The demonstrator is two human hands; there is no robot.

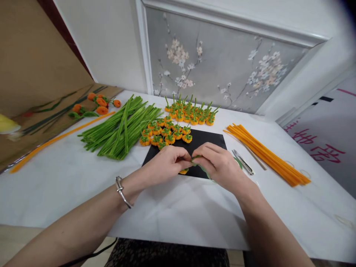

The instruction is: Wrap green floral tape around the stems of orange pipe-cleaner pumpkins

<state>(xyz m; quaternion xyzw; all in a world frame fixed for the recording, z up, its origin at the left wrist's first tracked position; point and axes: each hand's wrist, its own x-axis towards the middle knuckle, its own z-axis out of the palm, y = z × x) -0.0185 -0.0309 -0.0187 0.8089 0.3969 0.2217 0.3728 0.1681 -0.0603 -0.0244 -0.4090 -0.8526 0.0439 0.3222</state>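
Note:
My left hand (169,161) and my right hand (215,163) meet fingertip to fingertip above a black mat (214,139). Both are closed in a pinch, and a short green strip (197,158) shows at the right fingertips. Just under the left fingers is an orange fuzzy piece (183,171), mostly hidden; whether it is held or lies on the mat I cannot tell. Behind the hands, several small orange pipe-cleaner pumpkins (170,139) with green tops sit on and beside the mat. A green round object (238,163) is partly covered by my right hand.
Green pipe cleaners (122,129) lie in a pile at left, orange ones (267,154) at right. Thread snips (243,162) rest beside a thin stick (256,157). More stemmed pumpkins (191,113) stand near the wall. Orange flowers (101,105) and a long orange pipe cleaner (61,139) lie far left.

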